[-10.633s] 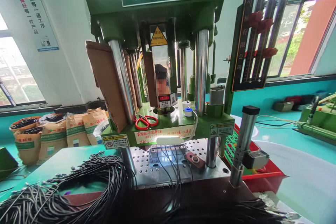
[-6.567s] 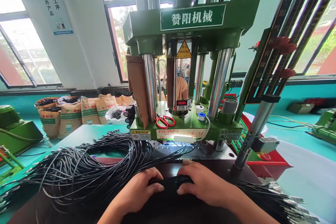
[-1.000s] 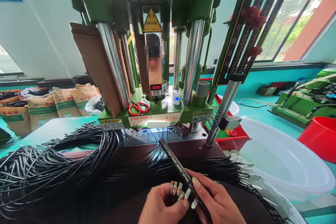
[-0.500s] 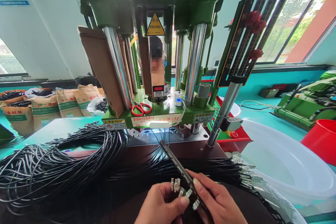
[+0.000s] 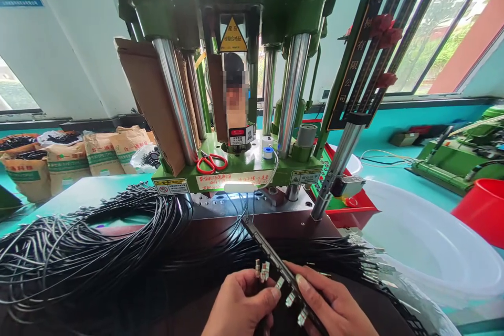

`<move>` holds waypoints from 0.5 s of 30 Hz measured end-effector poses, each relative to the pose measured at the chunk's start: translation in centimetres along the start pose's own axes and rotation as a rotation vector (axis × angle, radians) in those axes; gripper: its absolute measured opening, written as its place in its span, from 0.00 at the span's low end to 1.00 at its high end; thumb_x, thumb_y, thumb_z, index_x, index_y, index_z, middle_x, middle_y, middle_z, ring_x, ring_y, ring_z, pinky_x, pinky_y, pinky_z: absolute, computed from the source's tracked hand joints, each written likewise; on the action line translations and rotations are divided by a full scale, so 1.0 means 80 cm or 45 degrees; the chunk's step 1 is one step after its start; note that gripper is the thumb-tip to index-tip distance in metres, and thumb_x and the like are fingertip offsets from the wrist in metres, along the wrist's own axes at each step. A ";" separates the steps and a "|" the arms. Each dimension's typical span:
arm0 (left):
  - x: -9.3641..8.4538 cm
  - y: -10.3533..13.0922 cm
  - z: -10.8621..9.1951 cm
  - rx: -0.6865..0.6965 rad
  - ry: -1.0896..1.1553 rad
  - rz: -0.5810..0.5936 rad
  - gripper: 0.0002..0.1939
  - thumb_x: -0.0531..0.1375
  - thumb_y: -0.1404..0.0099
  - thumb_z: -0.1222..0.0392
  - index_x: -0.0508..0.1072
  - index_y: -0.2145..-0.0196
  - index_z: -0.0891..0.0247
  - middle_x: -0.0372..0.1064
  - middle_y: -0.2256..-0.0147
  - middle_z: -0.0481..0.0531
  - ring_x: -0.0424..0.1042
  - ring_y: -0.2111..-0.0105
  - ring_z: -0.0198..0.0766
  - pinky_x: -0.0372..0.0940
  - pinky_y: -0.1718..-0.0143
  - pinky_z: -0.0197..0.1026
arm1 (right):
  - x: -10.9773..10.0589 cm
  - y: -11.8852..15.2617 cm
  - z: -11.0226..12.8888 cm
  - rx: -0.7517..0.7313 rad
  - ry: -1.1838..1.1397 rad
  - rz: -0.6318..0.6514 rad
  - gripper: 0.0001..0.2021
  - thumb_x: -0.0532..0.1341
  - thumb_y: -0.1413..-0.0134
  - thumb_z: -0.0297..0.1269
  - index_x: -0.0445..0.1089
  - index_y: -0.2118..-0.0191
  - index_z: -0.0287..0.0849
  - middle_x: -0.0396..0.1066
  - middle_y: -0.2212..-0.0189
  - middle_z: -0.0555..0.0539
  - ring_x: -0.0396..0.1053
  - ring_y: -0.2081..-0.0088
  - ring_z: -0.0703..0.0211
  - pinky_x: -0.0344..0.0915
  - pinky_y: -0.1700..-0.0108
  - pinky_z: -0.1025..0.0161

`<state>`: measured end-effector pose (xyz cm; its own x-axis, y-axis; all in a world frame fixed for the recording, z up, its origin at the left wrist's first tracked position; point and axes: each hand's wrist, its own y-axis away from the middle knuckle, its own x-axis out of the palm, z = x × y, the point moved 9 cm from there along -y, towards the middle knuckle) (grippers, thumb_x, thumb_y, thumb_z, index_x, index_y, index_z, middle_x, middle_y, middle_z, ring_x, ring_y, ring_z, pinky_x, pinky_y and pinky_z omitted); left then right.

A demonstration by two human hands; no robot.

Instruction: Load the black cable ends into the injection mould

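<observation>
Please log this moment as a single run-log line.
left hand: pinching black wires with silver metal terminals | right hand: holding long black slotted bar | behind: green vertical press machine, red-handled scissors

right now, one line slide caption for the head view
Left hand feeds metal-tipped wires into black strip held by right hand.

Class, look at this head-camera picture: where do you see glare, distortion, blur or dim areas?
Head view: wide-angle bending bows the steel columns outward; daylight overexposes the window; a face reflected in the machine's mirror panel is blurred out; the black wires by the left hand and right hand merge into dark shadow.
</observation>
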<state>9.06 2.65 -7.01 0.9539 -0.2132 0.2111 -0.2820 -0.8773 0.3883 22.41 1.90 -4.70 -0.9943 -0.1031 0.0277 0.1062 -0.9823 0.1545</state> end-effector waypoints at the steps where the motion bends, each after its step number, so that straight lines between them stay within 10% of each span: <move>1: -0.001 0.001 0.000 -0.009 -0.010 -0.009 0.21 0.68 0.53 0.46 0.69 0.72 0.66 0.60 0.84 0.42 0.57 0.86 0.26 0.54 0.85 0.30 | 0.000 0.000 0.002 -0.010 0.012 -0.003 0.25 0.60 0.48 0.56 0.73 0.51 0.45 0.72 0.68 0.46 0.69 0.70 0.59 0.66 0.73 0.68; 15: -0.003 -0.005 0.001 0.022 -0.015 -0.006 0.19 0.68 0.52 0.47 0.68 0.74 0.66 0.60 0.86 0.42 0.54 0.89 0.25 0.52 0.86 0.31 | 0.004 -0.002 0.013 -0.147 0.199 0.052 0.24 0.56 0.44 0.54 0.73 0.49 0.44 0.73 0.63 0.42 0.70 0.61 0.50 0.69 0.60 0.59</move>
<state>8.95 3.01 -7.25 0.9565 -0.2140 0.1985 -0.2757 -0.8856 0.3738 22.07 2.17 -3.69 -0.9798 -0.1578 -0.1231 0.1537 -0.9872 0.0422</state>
